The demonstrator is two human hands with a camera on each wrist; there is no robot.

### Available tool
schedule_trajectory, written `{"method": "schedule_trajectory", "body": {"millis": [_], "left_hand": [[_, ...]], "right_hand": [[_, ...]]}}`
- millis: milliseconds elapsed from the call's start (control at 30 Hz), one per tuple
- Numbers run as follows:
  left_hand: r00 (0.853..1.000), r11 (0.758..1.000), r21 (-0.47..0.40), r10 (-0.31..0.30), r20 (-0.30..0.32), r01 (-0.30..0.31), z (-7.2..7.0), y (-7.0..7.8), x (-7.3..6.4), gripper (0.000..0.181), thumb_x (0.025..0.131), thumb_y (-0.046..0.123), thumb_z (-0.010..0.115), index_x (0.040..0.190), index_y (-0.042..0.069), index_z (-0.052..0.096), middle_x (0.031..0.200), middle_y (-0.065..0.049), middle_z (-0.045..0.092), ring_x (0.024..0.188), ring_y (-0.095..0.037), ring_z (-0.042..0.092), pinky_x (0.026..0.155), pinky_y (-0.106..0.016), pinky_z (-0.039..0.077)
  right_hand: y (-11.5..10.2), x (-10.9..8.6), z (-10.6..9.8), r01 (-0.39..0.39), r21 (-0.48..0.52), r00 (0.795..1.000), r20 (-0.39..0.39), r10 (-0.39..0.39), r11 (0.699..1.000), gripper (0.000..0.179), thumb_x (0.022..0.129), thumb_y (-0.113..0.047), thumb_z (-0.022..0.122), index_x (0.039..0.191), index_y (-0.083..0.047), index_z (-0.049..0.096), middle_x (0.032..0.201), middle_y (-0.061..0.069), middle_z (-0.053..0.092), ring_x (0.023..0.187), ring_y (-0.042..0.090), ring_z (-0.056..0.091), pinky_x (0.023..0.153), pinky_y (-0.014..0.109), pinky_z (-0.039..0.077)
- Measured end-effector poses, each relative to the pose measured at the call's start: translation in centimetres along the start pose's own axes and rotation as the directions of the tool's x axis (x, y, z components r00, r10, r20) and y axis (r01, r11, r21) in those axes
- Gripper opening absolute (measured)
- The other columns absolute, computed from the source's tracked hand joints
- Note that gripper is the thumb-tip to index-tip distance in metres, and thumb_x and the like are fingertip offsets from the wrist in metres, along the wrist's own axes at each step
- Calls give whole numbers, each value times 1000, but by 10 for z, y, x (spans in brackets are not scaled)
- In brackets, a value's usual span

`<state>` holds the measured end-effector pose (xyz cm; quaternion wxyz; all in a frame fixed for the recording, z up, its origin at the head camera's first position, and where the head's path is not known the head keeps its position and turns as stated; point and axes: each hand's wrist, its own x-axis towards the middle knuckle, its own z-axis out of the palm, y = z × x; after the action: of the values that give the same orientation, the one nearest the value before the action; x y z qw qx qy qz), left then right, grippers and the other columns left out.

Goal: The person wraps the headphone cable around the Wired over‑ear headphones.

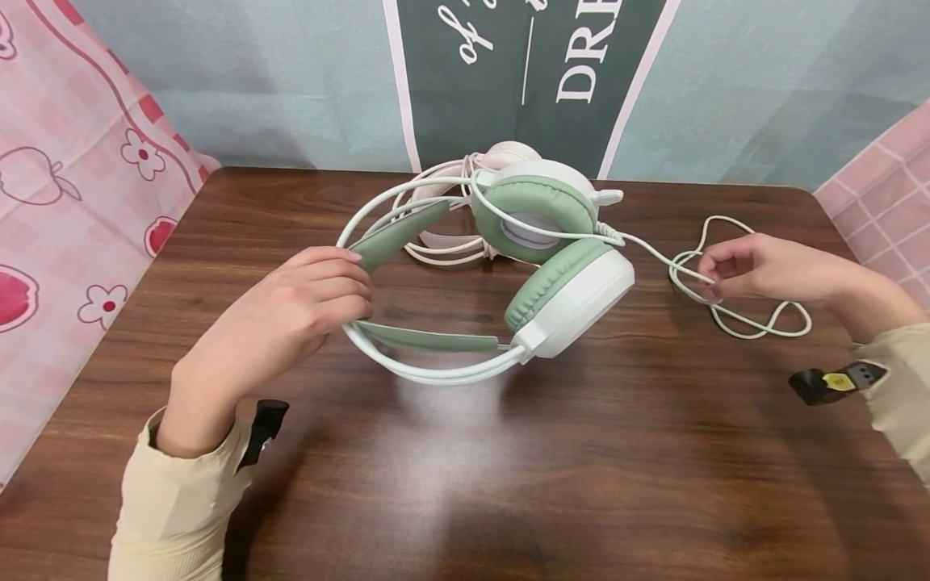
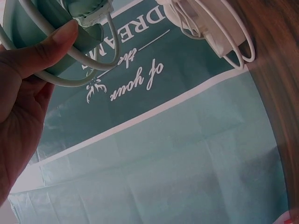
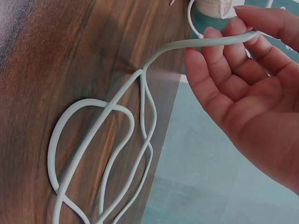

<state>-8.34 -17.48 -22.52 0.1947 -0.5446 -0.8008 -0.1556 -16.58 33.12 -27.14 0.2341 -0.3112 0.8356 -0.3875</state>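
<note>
My left hand (image 1: pixel 301 300) grips the headband of a white and green headset (image 1: pixel 570 311), holding it tilted over the table with the ear cups to the right. In the left wrist view the thumb lies over the green band (image 2: pixel 28 28). A small white boom sticks out by the upper ear cup (image 1: pixel 541 206). From that cup a pale cable (image 1: pixel 647 246) runs right to my right hand (image 1: pixel 770 270), which pinches it between thumb and fingers. Past the pinch, the cable lies in loose loops (image 3: pixel 105 105) on the wood.
Behind the headset, a second pale pinkish-white headset (image 1: pixel 443 242) with coiled cable lies at the table's back. The dark wooden table (image 1: pixel 436 500) meets a blue-grey cloth (image 1: pixel 291 97) with a dark lettered panel. Pink patterned cloth (image 1: pixel 80 202) hangs at the left, pink tiled covering (image 1: pixel 890 194) at the right.
</note>
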Motion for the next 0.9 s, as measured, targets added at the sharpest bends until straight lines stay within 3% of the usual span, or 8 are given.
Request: {"method": "schedule_trajectory", "body": {"millis": [233,400,533,667,900], "left_hand": [[1000,1000,-4,1,-7,-1,-2,0,-1,24,71,-19,50,80,2,60,81,-4,62,89,-26,57,99,-35,33],[1000,1000,7,-10,-23,10,-4,0,-2,28,69,-22,49,81,1,60,80,-5,61,91,-28,56,98,-36,33],[999,1000,27,-5,-54,6,-4,-2,-4,32,63,-25,48,80,0,60,78,-6,60,90,-30,56,96,-38,35],[999,999,38,-11,-50,13,-4,-4,-6,32,63,-25,46,78,-1,59,77,-7,60,90,-30,56,97,-37,34],[998,999,34,-21,-62,23,-4,-7,-10,30,64,-25,47,76,-1,59,77,-7,60,88,-31,57,96,-38,35]], "right_hand": [[1,0,1,13,-69,998,55,-9,998,18,83,10,54,83,-7,59,73,0,54,67,8,48,58,22,38],[4,-2,2,6,-105,999,44,-2,994,17,84,9,55,82,-7,62,74,-2,57,70,3,48,59,19,38],[6,-3,1,3,-73,999,37,-1,997,16,81,7,59,80,-8,57,71,-4,55,66,2,47,54,23,37],[8,-5,-1,29,2,997,76,-29,1000,16,82,11,56,84,-5,55,78,5,59,71,8,52,59,23,40],[11,-15,-4,-17,-28,999,33,18,999,15,83,11,54,88,-2,58,83,4,63,76,6,57,63,18,42]]}}
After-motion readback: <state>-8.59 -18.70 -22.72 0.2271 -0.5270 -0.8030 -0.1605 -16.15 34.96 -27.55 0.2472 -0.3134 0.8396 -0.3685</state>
